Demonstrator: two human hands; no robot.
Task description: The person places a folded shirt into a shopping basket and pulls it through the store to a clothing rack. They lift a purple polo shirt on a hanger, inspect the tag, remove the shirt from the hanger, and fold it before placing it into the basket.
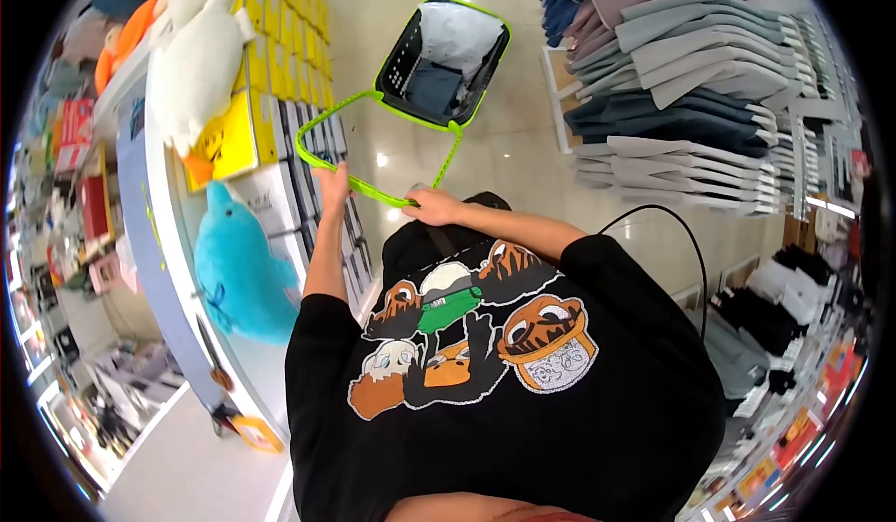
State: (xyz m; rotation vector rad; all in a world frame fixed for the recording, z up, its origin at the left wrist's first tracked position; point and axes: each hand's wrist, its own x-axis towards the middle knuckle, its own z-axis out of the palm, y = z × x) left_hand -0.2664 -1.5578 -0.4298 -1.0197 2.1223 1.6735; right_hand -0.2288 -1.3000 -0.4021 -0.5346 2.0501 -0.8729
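Against a glossy shop floor (532, 176), the black basket (401, 66) at twelve o'clock looks light and stiff, best held by its green handle (377, 194), around which left hand (333, 184) and right hand (435, 206) curl closed.

No lettering or number is legible from where I stand. Marks on the green panel (452, 312) of the black shirt (569, 438) are too small to read. Markings on the yellow boxes (291, 32), the white box (264, 206) and the red packages (75, 134) cannot be resolved. Yellow marks on the blue-grey side panel (161, 284): likewise unreadable.
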